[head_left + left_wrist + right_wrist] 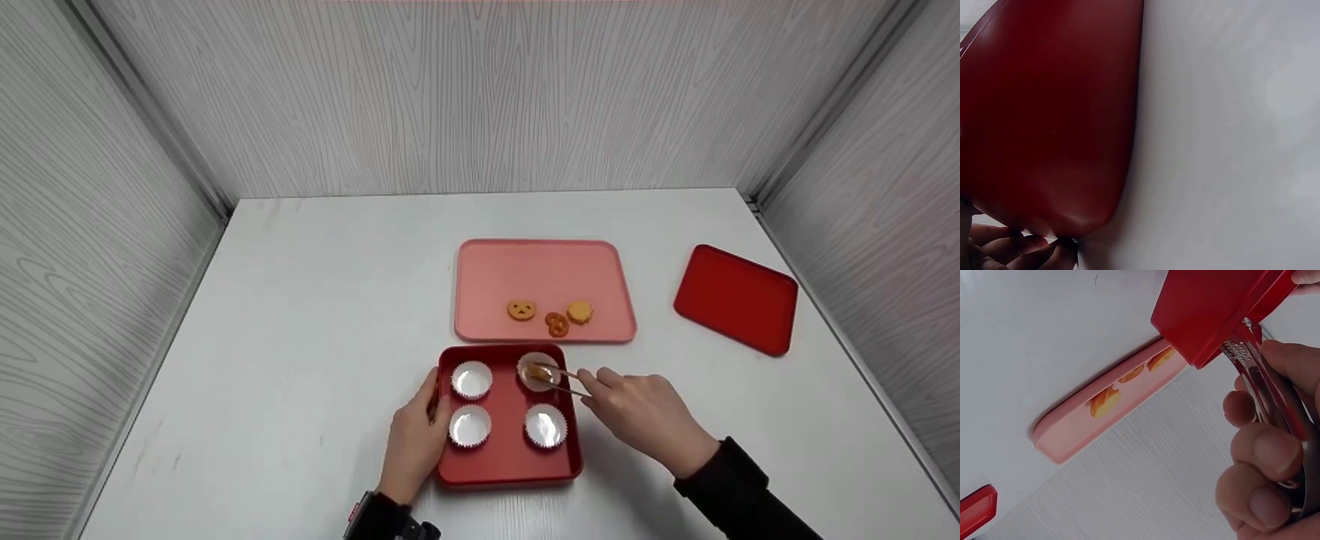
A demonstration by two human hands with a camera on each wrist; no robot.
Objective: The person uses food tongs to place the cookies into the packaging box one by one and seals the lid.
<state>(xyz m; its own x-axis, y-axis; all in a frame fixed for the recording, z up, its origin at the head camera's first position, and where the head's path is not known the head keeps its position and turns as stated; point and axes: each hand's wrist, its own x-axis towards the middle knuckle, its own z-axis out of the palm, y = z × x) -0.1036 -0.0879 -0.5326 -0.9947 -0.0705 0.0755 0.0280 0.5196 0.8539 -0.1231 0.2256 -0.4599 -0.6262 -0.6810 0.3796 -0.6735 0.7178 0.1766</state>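
Tongs (1269, 391) met a snack (538, 371) inside a cup (534, 355)

We saw the snack, small and orange-brown, within the upper right of four white cups in the red box (510, 461). The tips of the tongs stood a narrow gap apart around it; we could not tell how firmly they pinched it, or whether it touched the cup's floor. The right hand (637, 416) held the tongs with its fingers curled round the metal, reaching in over the box's right rim. The left hand (416, 442) gripped the box by its left side.

The upper left cup (472, 380), lower left cup (469, 427) and lower right cup (546, 426) stood upright in the same box, apart from one another.

Just beyond the box's far edge we found a pink tray (540, 270). Near its front edge lay a face cookie (521, 310), with a pretzel (556, 324) and a yellow cookie (580, 312) close together to its right.

Farther right, well apart from the box, a red tray (739, 300) sat askew on the white table (300, 337). Behind everything we had a grey, wood-grained wall (480, 97)
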